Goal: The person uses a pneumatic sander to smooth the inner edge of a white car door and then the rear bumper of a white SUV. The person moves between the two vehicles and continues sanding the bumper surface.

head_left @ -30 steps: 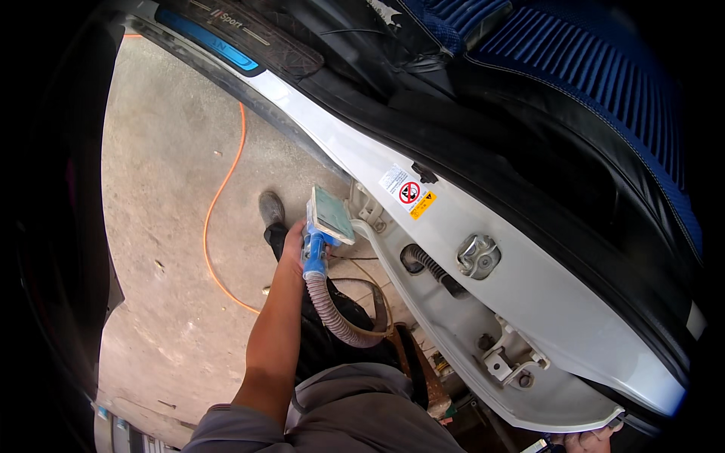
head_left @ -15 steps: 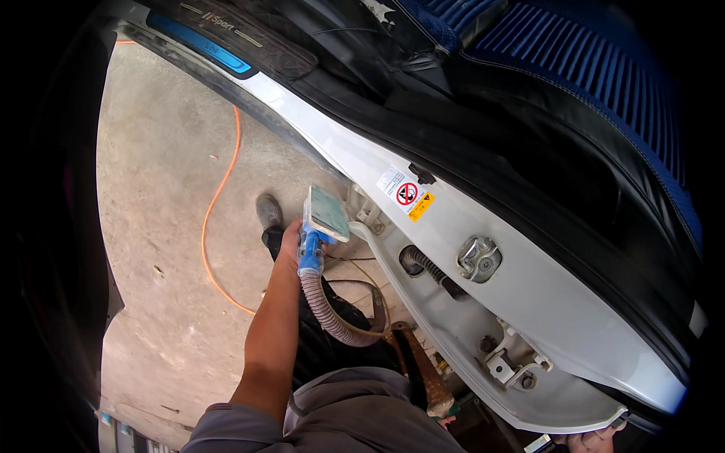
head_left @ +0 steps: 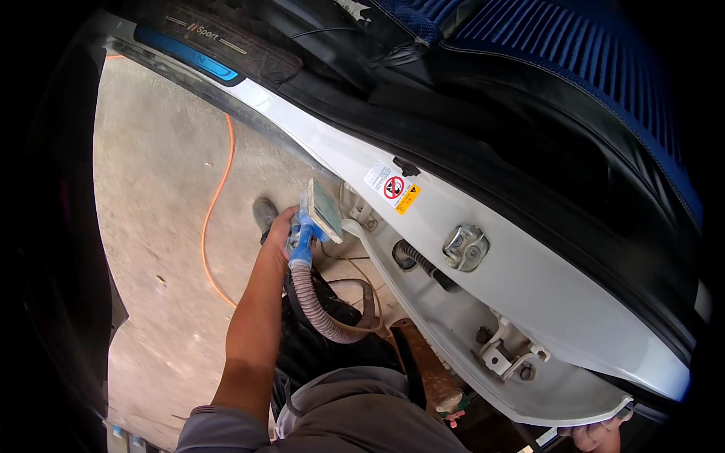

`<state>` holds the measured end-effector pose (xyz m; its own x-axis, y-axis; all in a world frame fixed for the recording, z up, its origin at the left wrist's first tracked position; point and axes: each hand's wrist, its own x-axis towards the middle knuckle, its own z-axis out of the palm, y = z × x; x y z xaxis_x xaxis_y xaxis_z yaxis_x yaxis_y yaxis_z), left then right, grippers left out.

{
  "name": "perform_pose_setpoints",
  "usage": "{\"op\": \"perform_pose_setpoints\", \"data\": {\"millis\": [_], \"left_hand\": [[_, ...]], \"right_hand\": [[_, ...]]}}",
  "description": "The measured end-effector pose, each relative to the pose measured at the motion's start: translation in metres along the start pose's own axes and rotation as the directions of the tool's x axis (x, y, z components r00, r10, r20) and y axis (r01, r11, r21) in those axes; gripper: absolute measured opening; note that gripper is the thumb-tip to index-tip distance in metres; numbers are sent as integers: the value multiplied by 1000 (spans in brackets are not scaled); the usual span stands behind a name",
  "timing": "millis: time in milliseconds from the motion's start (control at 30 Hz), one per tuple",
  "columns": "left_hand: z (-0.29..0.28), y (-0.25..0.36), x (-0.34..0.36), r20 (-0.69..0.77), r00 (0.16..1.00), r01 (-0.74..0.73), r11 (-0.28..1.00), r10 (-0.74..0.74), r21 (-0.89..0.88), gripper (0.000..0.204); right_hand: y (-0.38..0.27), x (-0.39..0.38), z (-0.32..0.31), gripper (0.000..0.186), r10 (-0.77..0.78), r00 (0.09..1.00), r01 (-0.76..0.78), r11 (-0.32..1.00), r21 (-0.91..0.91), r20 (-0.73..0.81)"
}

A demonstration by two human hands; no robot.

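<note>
In my left hand (head_left: pixel 285 228) is a blue sanding tool (head_left: pixel 300 241) with a pale green rectangular pad (head_left: pixel 325 210) on its head and a ribbed dust hose (head_left: pixel 317 307) hanging from the handle. The pad is tilted beside the white car body (head_left: pixel 491 204); whether they touch I cannot tell. At the bottom right my right hand (head_left: pixel 593 430) has its fingers curled on the lip of a curved white panel (head_left: pixel 572 404). That panel shows a bolted hinge bracket (head_left: pixel 500 355); above it a metal latch fitting (head_left: pixel 466 248) and warning stickers (head_left: pixel 394 189) are on the body.
Blue-and-black car seat (head_left: pixel 574 75) at the top right, beyond the door sill (head_left: pixel 264 106). An orange cord (head_left: pixel 215 196) lies on the concrete floor (head_left: pixel 151 181) near my shoe (head_left: pixel 264 215). A rusty brown object (head_left: pixel 427 370) is below the panel, and a dark shape borders the left.
My left hand with the tool has shifted a little left and up, and the pad is angled more edge-on. The car and floor sit slightly further left in view; more of my right hand shows.
</note>
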<state>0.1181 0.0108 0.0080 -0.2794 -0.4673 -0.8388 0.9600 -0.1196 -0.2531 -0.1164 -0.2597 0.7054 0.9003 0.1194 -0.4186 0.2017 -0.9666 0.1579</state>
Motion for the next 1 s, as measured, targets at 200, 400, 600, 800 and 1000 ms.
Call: {"op": "perform_pose_setpoints", "data": {"millis": [200, 400, 600, 800, 1000], "left_hand": [[-2, -9, -2, 16, 999, -36, 999, 36, -40, 45], [-4, 9, 10, 21, 1000, 3, 999, -4, 41, 44], [19, 39, 0, -49, 993, 115, 972, -107, 207, 40], [54, 48, -15, -160, 979, 32, 670, 130, 742, 41], [59, 54, -7, -101, 940, 6, 281, 325, 960, 55]], "right_hand": [[-5, -2, 1, 19, 7, 1000, -7, 1000, 2, -5], [-5, -2, 0, 19, 16, 1000, -16, 1000, 11, -5], [-8, -3, 0, 19, 35, 999, -35, 999, 22, 0], [-7, -4, -2, 19, 42, 999, -42, 999, 25, -4], [-4, -2, 0, 19, 24, 999, -23, 999, 23, -22]]}}
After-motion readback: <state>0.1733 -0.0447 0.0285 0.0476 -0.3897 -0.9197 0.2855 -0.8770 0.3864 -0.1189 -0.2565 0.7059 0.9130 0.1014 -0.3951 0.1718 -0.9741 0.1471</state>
